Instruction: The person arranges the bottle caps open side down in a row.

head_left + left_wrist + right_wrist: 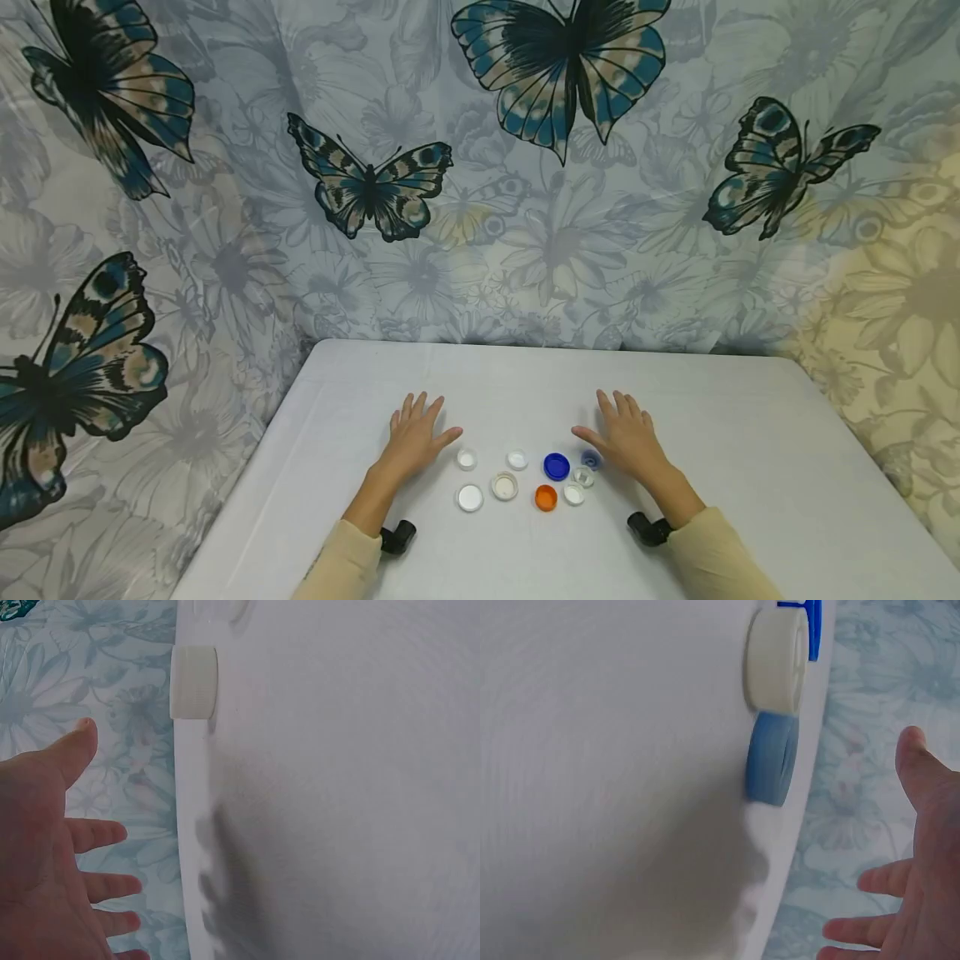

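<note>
Several round bottle caps lie on the white table between my two hands. On the left are a white cap (pixel 467 459), a larger white cap (pixel 469 497) and a cream-rimmed cap (pixel 504 486). Another white cap (pixel 517 460) sits behind. To the right lie a dark blue cap (pixel 557 467), an orange cap (pixel 546 497), a pale blue cap (pixel 591 459), a clear cap (pixel 583 476) and a small white cap (pixel 573 494). My left hand (pixel 414 433), fingers spread, hovers beside the leftmost caps. Holding nothing, my right hand (pixel 628 433) spreads close to the pale blue cap.
The white tabletop (pixel 750 450) reaches back to a hanging cloth (pixel 562 250) printed with butterflies and flowers. Black wrist-worn cameras show at the left wrist (pixel 399 537) and the right wrist (pixel 648 529), below beige sleeves.
</note>
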The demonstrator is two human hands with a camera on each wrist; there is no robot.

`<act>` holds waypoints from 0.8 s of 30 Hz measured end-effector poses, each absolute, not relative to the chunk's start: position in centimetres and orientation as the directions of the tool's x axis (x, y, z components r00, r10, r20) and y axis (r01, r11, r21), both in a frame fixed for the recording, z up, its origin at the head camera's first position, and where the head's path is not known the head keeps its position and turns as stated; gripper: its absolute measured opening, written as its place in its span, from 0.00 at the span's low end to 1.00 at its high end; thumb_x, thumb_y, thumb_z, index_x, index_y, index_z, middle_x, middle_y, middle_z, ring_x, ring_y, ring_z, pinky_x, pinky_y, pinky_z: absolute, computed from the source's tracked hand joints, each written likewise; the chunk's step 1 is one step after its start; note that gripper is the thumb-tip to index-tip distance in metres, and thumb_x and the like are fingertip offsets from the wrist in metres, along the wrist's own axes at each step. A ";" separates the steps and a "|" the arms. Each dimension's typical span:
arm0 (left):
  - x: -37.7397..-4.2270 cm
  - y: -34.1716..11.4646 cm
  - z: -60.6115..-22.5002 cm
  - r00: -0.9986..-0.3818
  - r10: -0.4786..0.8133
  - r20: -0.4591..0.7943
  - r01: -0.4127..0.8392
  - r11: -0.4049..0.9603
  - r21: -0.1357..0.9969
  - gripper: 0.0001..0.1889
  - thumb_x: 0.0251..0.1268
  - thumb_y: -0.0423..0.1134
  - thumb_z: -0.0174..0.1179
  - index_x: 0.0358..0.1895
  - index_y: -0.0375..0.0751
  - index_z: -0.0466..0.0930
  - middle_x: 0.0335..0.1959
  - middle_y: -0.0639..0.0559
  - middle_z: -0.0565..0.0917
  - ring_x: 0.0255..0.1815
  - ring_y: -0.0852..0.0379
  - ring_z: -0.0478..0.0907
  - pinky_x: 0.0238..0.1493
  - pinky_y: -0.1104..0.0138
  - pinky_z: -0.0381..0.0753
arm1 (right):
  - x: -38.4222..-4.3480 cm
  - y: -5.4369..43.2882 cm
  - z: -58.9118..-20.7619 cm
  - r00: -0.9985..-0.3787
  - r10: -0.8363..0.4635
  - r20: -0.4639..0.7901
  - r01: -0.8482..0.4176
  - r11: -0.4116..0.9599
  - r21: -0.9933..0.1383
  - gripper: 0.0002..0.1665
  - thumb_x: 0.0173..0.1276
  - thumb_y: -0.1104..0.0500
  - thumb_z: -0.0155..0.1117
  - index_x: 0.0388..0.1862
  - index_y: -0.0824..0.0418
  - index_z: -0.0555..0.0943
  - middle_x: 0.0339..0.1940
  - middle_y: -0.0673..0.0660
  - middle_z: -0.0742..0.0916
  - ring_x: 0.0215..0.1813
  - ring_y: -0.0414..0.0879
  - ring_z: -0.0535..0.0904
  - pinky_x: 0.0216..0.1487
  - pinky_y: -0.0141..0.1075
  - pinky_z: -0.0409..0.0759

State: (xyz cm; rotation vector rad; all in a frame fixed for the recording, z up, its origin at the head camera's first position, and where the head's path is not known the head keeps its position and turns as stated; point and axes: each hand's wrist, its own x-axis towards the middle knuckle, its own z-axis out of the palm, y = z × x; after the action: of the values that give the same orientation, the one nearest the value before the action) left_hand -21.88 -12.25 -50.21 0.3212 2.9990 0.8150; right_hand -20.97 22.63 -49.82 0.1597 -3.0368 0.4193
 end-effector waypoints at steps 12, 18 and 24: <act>-21.2 -12.5 -49.8 -0.965 0.262 -0.027 0.199 0.794 0.575 0.38 0.66 0.60 0.57 0.73 0.42 0.62 0.76 0.34 0.58 0.78 0.33 0.45 0.73 0.36 0.45 | -20.8 20.0 -49.6 -0.974 -0.175 0.147 -0.216 0.915 -0.342 0.49 0.66 0.36 0.60 0.72 0.69 0.63 0.68 0.75 0.70 0.70 0.71 0.63 0.68 0.66 0.60; -20.8 -12.8 -49.7 -0.953 0.296 -0.065 0.206 0.789 0.579 0.38 0.64 0.57 0.60 0.73 0.42 0.62 0.75 0.34 0.59 0.78 0.33 0.45 0.72 0.36 0.46 | -20.8 18.7 -49.3 -0.965 -0.218 0.146 -0.258 0.888 -0.380 0.49 0.66 0.36 0.60 0.73 0.68 0.63 0.68 0.74 0.70 0.70 0.70 0.64 0.68 0.65 0.61; -20.6 -12.6 -49.8 -0.940 0.334 -0.075 0.223 0.764 0.605 0.39 0.61 0.55 0.64 0.72 0.40 0.63 0.75 0.34 0.60 0.78 0.32 0.48 0.72 0.36 0.48 | -20.7 17.6 -49.4 -0.956 -0.263 0.127 -0.292 0.859 -0.420 0.49 0.65 0.36 0.61 0.73 0.66 0.63 0.69 0.71 0.71 0.70 0.68 0.65 0.68 0.63 0.63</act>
State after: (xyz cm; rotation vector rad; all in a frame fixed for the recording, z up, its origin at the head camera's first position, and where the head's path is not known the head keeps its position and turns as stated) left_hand -20.64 -12.64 -49.81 0.4430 2.7811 0.9211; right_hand -20.66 17.57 -49.42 0.4435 -2.9655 0.6865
